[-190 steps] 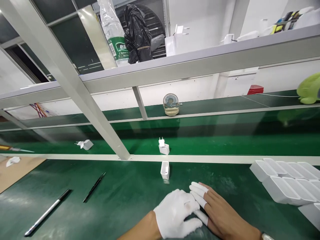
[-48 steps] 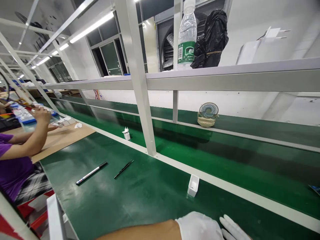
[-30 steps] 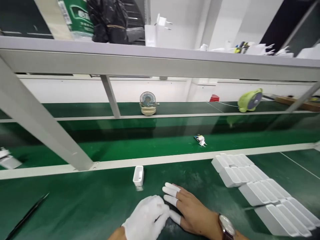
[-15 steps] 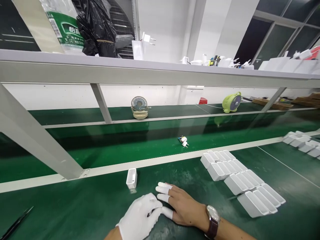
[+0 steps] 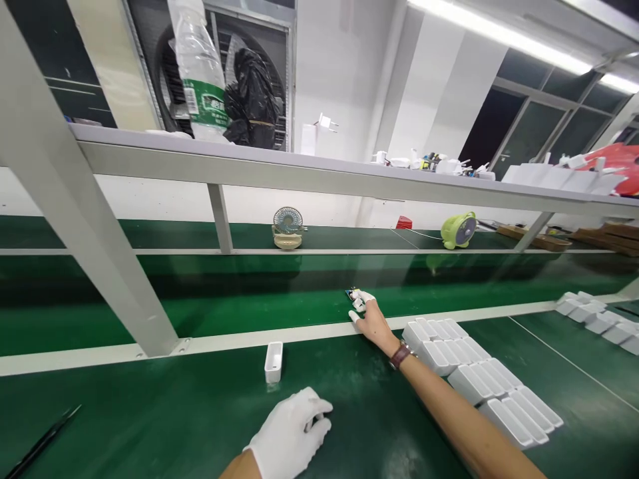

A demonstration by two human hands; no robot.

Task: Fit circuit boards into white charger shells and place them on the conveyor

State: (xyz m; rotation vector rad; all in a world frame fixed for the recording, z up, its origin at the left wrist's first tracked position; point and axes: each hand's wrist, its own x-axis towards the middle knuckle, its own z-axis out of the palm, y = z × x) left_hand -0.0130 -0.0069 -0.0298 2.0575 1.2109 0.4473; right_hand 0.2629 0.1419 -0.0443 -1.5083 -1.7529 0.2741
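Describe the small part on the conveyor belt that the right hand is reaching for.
The part is small and mostly white, with a dark bit on its left side; it looks like plastic with plug pins, though too small to tell surely. It lies on the green belt just beyond the white rail. The right hand, fingertips in white cots, closes on it.

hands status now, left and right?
Left hand: gloved, resting loosely curled on the green table, holding nothing.
Right hand: stretched out to the conveyor belt, fingers on a small plug part; firm grip cannot be told.
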